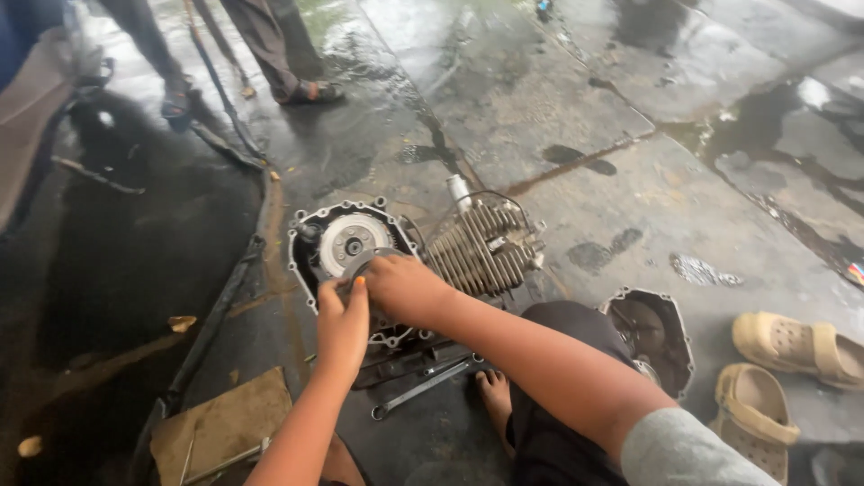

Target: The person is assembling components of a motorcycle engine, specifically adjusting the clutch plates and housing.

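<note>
We have the engine [396,261] lying on its side on the wet concrete floor [576,108], side cover off, with its round clutch plate [353,243] facing up inside the open case. Our right hand [405,288] lies over the lower right of that opening, fingers curled down onto a part we cannot make out beneath them. Our left hand [344,324] comes up from below, its fingers pinching at the lower edge of the clutch plate, thumb just beside the right hand. The finned cylinder [481,247] juts out to the right of the case, its fins touching nothing else.

Just below the engine, a spanner [421,389] lies on the floor near our bare foot [495,396]. To the right of our knee sits the removed cover [657,337], hollow side up. Further right are two tan sandals [774,378]. A piece of cardboard [225,423] lies at lower left, with a thin tool resting on it. At the top, another person's sandalled feet [310,90] stand well apart from us.
</note>
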